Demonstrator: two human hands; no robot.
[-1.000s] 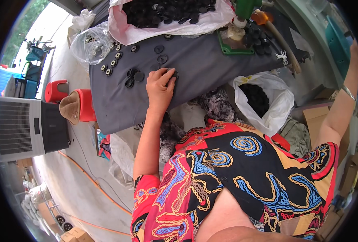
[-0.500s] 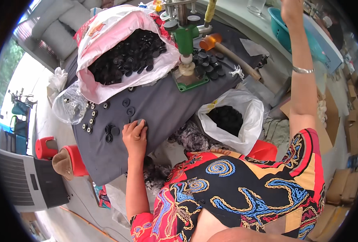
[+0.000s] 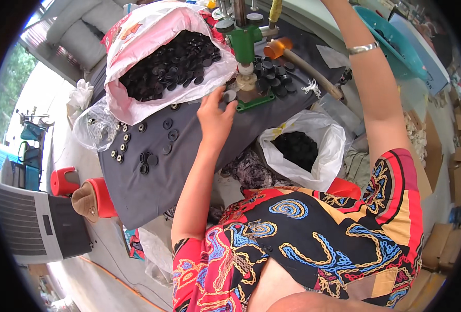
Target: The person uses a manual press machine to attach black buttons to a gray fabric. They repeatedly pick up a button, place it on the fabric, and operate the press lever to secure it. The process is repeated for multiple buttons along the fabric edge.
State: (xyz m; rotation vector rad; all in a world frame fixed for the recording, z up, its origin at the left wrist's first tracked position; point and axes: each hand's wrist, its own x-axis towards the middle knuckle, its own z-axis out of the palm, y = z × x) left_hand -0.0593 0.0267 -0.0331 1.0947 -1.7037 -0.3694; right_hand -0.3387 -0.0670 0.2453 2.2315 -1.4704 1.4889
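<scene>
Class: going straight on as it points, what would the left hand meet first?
Past its pinched grey disc, the left hand would probably meet the green press's base, though depth is unclear.

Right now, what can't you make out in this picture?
Right hand: cut off by the head view's upper edge.
Top of the green press: same head-view edge.
Underside of the disc at the left hand: turned away from the head camera.
Pieces in the clear bag: too small, head view.
</scene>
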